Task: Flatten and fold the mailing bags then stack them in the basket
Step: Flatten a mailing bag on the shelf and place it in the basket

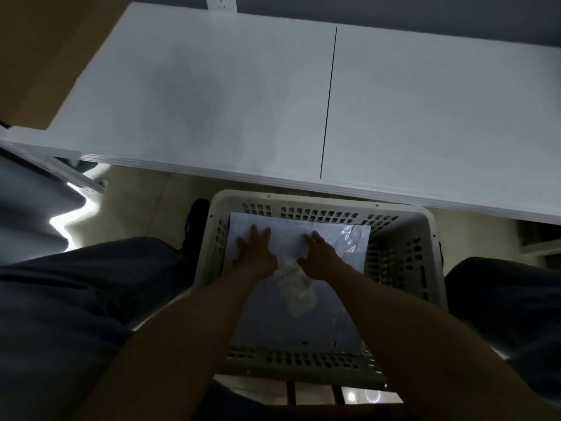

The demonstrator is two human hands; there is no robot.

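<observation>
A white perforated basket (431,244) stands on the floor between my knees, below the table's front edge. Folded white mailing bags (288,235) lie flat inside it, one with a shipping label (296,284) and a strip of clear tape (349,235). My left hand (255,250) lies flat on the top bag, fingers spread and straight. My right hand (321,253) presses on the same bag just to the right, fingers extended. Both forearms reach down into the basket and hide part of the stack.
A white table (243,101) with a dark seam (329,101) spans the upper view, its front edge just beyond the basket. My legs in dark trousers (76,299) flank the basket on both sides. A dark shoe (195,220) sits left of the basket.
</observation>
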